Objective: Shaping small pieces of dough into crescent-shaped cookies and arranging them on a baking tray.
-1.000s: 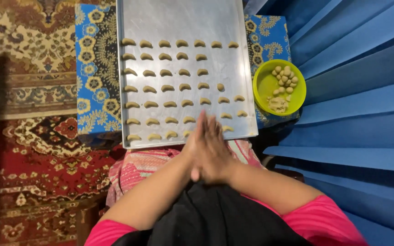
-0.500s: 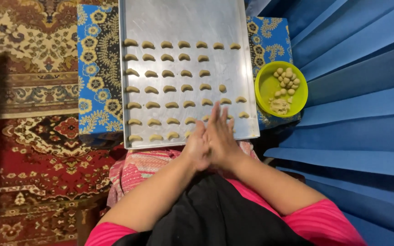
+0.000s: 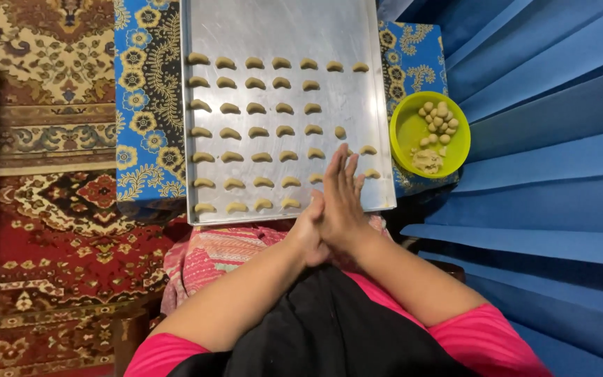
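Observation:
My right hand lies flat over my left hand, palms pressed together above the near edge of a metal baking tray. What is between the palms is hidden. Rows of several crescent-shaped dough pieces cover the tray, which rests on a blue floral-covered box. A lime-green bowl with small dough balls stands to the right of the tray.
A red and cream patterned carpet spreads on the left. Blue pleated fabric fills the right side. A pink striped cloth lies on my lap below the tray.
My right hand has slid forward over the left, its fingers now reaching further over the tray's near edge. The tray and bowl have not moved.

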